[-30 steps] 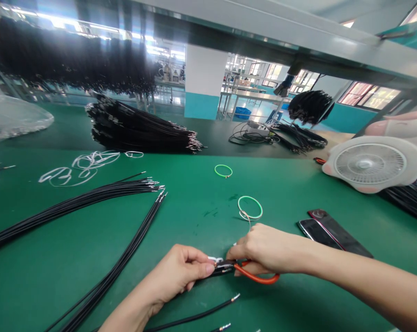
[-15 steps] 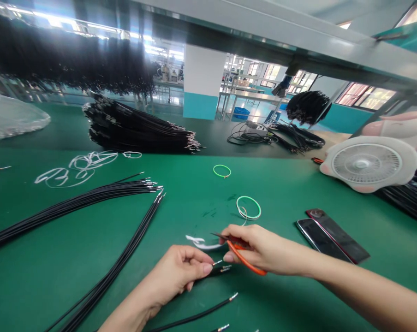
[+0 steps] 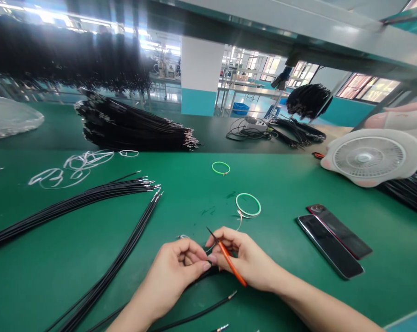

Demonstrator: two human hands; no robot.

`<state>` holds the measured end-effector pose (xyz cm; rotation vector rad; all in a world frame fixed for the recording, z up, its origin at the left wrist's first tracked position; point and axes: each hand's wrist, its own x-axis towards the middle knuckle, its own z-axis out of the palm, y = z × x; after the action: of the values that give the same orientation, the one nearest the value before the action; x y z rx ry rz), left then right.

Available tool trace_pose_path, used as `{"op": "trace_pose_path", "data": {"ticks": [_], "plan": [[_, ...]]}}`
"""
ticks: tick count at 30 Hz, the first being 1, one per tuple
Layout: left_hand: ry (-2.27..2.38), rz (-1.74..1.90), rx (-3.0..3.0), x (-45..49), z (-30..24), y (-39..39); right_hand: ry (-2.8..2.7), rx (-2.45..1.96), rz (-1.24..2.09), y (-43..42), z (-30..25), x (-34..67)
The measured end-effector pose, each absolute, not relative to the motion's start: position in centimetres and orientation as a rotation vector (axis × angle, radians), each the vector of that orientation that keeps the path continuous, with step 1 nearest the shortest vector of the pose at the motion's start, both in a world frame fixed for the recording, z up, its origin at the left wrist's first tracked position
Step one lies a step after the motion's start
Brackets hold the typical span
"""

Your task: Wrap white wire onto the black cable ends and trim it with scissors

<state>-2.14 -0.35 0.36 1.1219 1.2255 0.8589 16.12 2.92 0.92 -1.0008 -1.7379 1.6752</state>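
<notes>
My left hand [image 3: 179, 272] pinches a thin black cable [image 3: 210, 273] near its end; the cable's tip is hidden between my fingers. Close against it, my right hand [image 3: 252, 260] holds a pair of orange-handled snips [image 3: 231, 263] in the palm, their dark pointed tip angled up and left. The right thumb and forefinger meet the left fingertips at the cable end. A white strip [image 3: 182, 236] shows partly behind my hands. Below them lies another black cable [image 3: 198, 315] with a metal terminal.
Two bundles of black cables [image 3: 91, 196] [image 3: 118, 260] lie at left, near tangled white strips [image 3: 87, 161]. Green rings [image 3: 221, 168] [image 3: 248, 204] lie ahead. Two phones [image 3: 328, 244] [image 3: 343, 233] and a white fan [image 3: 371, 159] are at right. A large cable pile [image 3: 132, 124] lies behind.
My right hand has moved left and down to meet my left fingertips, and the snips have turned more upright. The bare metal cable tip seen before is now covered by fingers.
</notes>
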Motion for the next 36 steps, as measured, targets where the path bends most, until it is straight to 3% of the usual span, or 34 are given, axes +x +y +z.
{"op": "trace_pose_path", "data": {"ticks": [6,13,21,28,33,36], "plan": [[1.286,0.774,1.106,-2.3,0.7,-0.6,-1.922,-0.951,1.494,2.6,0.1,16.5],[1.256,0.829,1.516,-1.5,1.4,-1.4,-2.181,-1.006,1.166,1.5,-0.7,16.0],[1.461,0.901,1.549,-1.1,0.1,-1.7,-2.178,-0.973,1.275,2.0,2.3,17.1],[1.537,0.900,1.538,-0.9,0.4,-1.7,-2.388,-1.187,0.690,3.8,1.0,18.0],[1.620,0.992,1.418,-1.0,0.1,-1.8,-2.472,-1.187,0.673,4.8,0.4,18.8],[1.699,1.037,1.323,-1.5,0.1,-1.7,-2.402,-1.146,0.833,5.6,1.1,20.2]]}}
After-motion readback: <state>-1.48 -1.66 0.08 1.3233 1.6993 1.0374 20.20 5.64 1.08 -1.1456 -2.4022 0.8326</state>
